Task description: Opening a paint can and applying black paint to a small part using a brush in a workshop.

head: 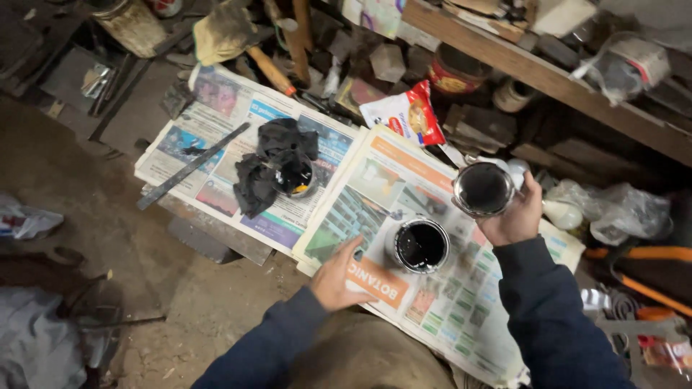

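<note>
Fingers spread flat and gripping nothing, the left hand presses the newspaper beside an open can of black paint, while the right hand clasps a second can by its rigid wall, likely slippery and easily spilled.

The person wears a dark navy long-sleeved top; its soft, slightly creased sleeves end at the wrists. Both the left hand and the right hand are bare, without gloves. Olive-brown trousers show near the bottom edge.
</note>
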